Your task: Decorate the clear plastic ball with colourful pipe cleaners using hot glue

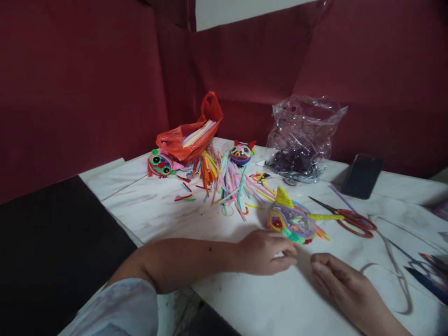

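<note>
My left hand lies on the white table, its fingers curled at the lower edge of a colourful pipe-cleaner figure with a yellow ear. Whether the fingers pinch part of it is hidden. My right hand rests flat on the table just right of the left hand, fingers stretched out and together, holding nothing. The figure lies just beyond both hands.
Red-handled scissors lie right of the figure. Loose pipe cleaners, two more figures, an orange bag, a clear plastic bag and a dark phone sit farther back. A cable runs at right.
</note>
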The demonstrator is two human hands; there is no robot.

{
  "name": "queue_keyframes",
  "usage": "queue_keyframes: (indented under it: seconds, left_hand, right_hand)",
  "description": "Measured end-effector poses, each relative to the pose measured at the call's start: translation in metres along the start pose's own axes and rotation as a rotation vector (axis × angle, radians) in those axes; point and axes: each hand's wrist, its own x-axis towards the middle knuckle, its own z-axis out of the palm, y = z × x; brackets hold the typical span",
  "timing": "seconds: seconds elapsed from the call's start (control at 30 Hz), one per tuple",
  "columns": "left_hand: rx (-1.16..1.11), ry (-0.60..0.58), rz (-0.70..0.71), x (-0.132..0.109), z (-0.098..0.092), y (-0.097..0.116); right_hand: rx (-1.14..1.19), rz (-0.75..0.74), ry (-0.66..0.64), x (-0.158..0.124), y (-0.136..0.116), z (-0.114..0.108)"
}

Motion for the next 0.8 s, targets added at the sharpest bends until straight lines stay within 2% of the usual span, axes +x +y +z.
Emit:
queue_keyframes:
  seconds: [0.1,0.23,0.4,0.57,0.63,0.8]
  left_hand:
    - [0.155,-0.107,0.109,-0.004,0.007,0.006]
    - [0.258,-0.083,0.19,-0.004,0.005,0.005]
    - [0.323,-0.145,0.319,0.0,-0.006,0.001]
    - [0.345,-0.107,0.408,0.003,-0.009,0.002]
    - [0.339,-0.088,0.397,0.003,-0.007,0.002]
    - [0.262,-0.041,0.241,-0.001,-0.003,0.002]
  right_hand:
    - [0.032,0.03,-0.172,-0.011,-0.01,0.005]
    - [0.111,0.139,-0.275,-0.013,-0.015,0.006]
    - [0.218,0.21,-0.309,-0.007,-0.02,0.009]
    - [0.262,0.204,-0.336,-0.004,-0.028,0.011]
    - [0.271,0.202,-0.339,-0.004,-0.028,0.011]
    - [0.262,0.152,-0.341,-0.003,-0.025,0.01]
